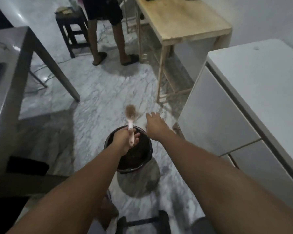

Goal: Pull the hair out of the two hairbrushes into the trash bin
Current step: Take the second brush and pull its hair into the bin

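A pale pink hairbrush (130, 119) with brown hair in its bristles points away from me, its handle gripped in my left hand (125, 141). That hand hovers over the round dark trash bin (108, 141) on the marble floor. To the right of the brush head, my right hand (155, 125) reaches forward with fingers spread and nothing visible in it, its back toward me. A second hairbrush is not in view.
A grey table (10, 92) stands on the left and a white cabinet (254, 105) on the right. A wooden table (181, 22) is ahead, with a person's legs (108, 39) in dark slippers and a black stool (73, 27) beyond the bin.
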Motion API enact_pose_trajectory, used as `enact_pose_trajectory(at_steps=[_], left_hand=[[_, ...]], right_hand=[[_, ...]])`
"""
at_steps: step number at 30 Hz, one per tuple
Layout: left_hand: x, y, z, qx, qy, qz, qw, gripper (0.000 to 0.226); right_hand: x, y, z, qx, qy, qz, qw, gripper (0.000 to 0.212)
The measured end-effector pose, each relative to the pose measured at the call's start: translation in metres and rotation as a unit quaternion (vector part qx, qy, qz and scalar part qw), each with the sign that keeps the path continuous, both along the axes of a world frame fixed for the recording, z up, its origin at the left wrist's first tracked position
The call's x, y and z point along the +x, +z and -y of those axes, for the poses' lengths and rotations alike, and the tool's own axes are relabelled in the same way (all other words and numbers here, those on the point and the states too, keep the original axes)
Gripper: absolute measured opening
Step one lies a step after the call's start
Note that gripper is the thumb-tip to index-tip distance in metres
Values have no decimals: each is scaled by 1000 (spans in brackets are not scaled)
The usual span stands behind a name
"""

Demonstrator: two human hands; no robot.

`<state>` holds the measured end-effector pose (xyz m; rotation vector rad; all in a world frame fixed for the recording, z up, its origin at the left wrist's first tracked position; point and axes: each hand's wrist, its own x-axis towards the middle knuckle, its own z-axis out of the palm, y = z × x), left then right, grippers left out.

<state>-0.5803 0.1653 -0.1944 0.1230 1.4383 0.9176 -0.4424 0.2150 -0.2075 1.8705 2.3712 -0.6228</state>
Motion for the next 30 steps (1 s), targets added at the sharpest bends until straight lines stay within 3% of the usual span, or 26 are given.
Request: enact_pose_trajectory(at_steps=[6, 14, 24, 30], left_hand=[[-49, -120, 24, -8, -1, 24, 1000, 34], [-82, -232, 59, -11, -39, 38, 998, 35], [-103, -230, 105, 48, -69, 32, 996, 34], [-102, -240, 91, 50, -80, 40, 995, 29]], right_hand=[[-53, -110, 9, -32, -8, -81, 996, 59], [-85, -220, 36, -47, -32, -134, 989, 59], [-95, -223, 67, -23, -41, -158, 986, 66], [-97, -231, 56, 17, -63, -198, 978, 42]])
